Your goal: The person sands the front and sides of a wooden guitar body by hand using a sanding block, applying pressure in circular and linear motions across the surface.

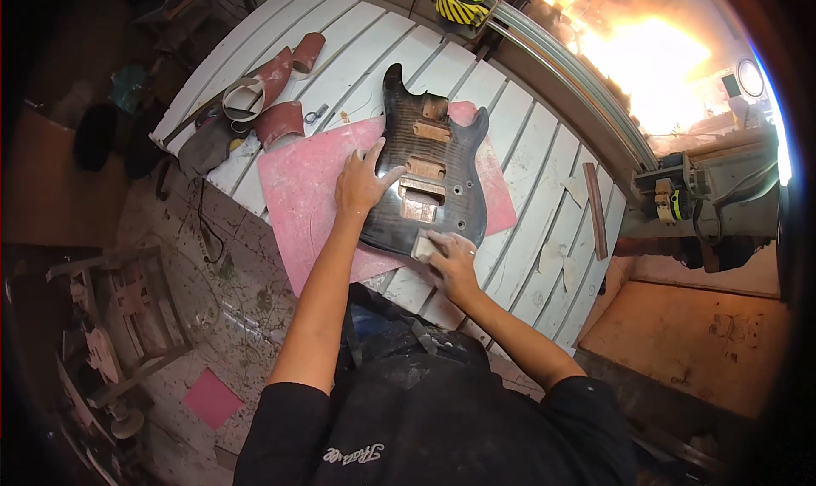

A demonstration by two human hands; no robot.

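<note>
Dark glossy wooden guitar body (427,149) near front edge of white slatted table (357,40); probably stiff, heavyish, slick, best held by rims; left hand (361,180) spread open on it; right hand (453,261) pinching pale rectangular block (422,248).

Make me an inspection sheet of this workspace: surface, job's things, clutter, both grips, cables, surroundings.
Surface: white slatted table, pink sheet on it.
Job's things: dark guitar body, lying partly over the sheet; pale block at its lower edge.
Clutter: reddish-brown rolls upper left; pale scraps and brownish strip right.
Left grip: spread against the guitar body's left side.
Right grip: holding the pale block.
Cables: thin dark cord below the table's left edge.
Surroundings: bright glare upper right; pink square on the floor.
</note>
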